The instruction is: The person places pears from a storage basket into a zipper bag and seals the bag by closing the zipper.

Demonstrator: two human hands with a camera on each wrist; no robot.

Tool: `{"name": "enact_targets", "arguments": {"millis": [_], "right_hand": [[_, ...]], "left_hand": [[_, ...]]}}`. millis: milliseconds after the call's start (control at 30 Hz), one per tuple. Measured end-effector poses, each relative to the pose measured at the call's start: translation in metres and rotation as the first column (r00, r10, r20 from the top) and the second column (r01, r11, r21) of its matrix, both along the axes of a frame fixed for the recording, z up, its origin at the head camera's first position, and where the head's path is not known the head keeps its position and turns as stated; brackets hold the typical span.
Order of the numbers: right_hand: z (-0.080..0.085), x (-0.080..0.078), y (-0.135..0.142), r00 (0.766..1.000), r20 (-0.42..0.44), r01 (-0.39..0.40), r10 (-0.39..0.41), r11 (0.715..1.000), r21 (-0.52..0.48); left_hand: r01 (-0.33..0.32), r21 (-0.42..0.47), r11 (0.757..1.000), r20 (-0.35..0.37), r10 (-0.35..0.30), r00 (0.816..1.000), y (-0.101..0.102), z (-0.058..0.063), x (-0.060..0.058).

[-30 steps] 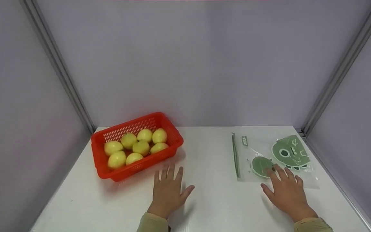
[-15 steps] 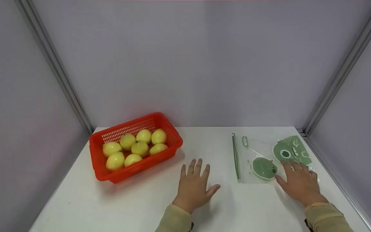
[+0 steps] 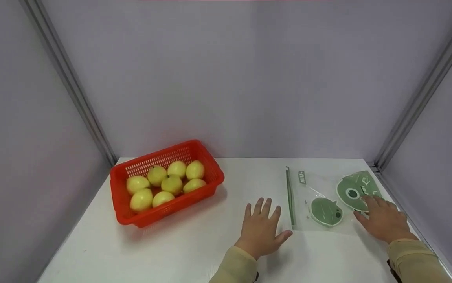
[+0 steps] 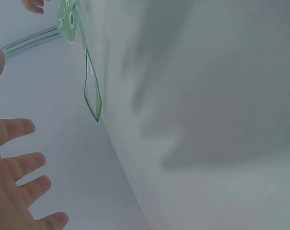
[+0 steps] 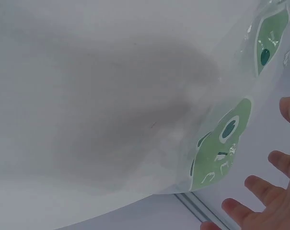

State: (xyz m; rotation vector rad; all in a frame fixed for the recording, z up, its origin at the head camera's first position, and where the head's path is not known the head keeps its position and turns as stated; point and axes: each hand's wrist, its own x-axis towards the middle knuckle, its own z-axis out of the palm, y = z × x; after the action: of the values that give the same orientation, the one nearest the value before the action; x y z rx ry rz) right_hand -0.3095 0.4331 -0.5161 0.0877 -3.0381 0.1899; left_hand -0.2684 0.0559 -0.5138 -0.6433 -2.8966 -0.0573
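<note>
My left hand (image 3: 260, 232), its fingers spread and straight, is over the white table just left of a clear zip bag (image 3: 304, 218). Nothing is held in it. The bag lies flat on the right, printed with green cartoon figures, its green-edged mouth (image 3: 290, 198) facing left; the left wrist view shows that mouth (image 4: 93, 91) gaping slightly. My right hand (image 3: 386, 220) overlaps the bag's right end in the head view, fingers extended and holding nothing. In the right wrist view this hand (image 5: 272, 196) shows beside the larger green print (image 5: 219, 153).
A red plastic basket (image 3: 139, 221) with several yellow-green round fruits (image 3: 171, 184) stands at the back left of the table (image 3: 163, 255). Grey walls (image 3: 226, 78) enclose the back and both sides, with metal corner posts (image 3: 426, 84).
Both hands have moved to the right, the left one from beside the basket toward the bag's mouth, the right one toward the bag's right end. Bag and basket stay in place.
</note>
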Motion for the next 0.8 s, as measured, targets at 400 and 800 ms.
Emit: {"name": "enact_targets", "arguments": {"millis": [400,800], "right_hand": [[-0.001,-0.015,0.013,0.995,0.099,0.025,-0.024,1.0,-0.014],[-0.006,-0.018,0.006,0.988,0.153,-0.012,0.006,0.999,0.037]], "left_hand": [[0.041,-0.067,0.997,0.065,-0.037,0.997,0.046,-0.012,0.003],[0.05,-0.124,0.991,0.112,-0.036,0.993,0.069,-0.03,0.004]]}}
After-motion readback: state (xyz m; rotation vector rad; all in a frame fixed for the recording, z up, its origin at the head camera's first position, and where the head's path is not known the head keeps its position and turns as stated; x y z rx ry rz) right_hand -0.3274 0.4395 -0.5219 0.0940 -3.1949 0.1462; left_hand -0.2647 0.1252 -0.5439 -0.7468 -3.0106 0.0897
